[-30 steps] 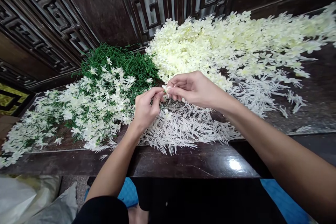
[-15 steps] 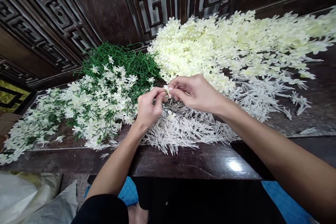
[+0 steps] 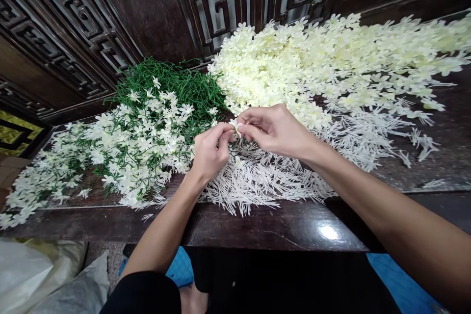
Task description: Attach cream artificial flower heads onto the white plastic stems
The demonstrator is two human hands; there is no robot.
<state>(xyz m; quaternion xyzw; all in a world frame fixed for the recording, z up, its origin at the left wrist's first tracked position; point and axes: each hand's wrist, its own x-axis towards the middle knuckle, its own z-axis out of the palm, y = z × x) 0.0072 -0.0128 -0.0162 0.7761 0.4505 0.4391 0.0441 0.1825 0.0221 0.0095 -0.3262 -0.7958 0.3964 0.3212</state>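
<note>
Between our two hands, above the front of the heap, we hold one small white flower. Our left hand [image 3: 212,151] has thumb and forefinger brought together at its left side; our right hand [image 3: 274,127] pinches the white flower [image 3: 236,127] from the other side, thumb and finger closed on it, though we cannot tell exactly which part each grips. Just below them lies a spread of thin white sprigs [image 3: 257,186], with another patch of white sprigs [image 3: 358,135] beyond our right forearm. Left of our hands we have green-stemmed white flowers [image 3: 140,149] in a long heap, and behind those a tangle of green stems [image 3: 172,81]. Behind our right hand, a broad bank of cream petals [image 3: 287,66] runs off to the right. All of it rests on a dark wooden bench [image 3: 272,230], backed by carved latticework [image 3: 217,5]. Pale sacks [image 3: 73,289] sit below on the left.
</note>
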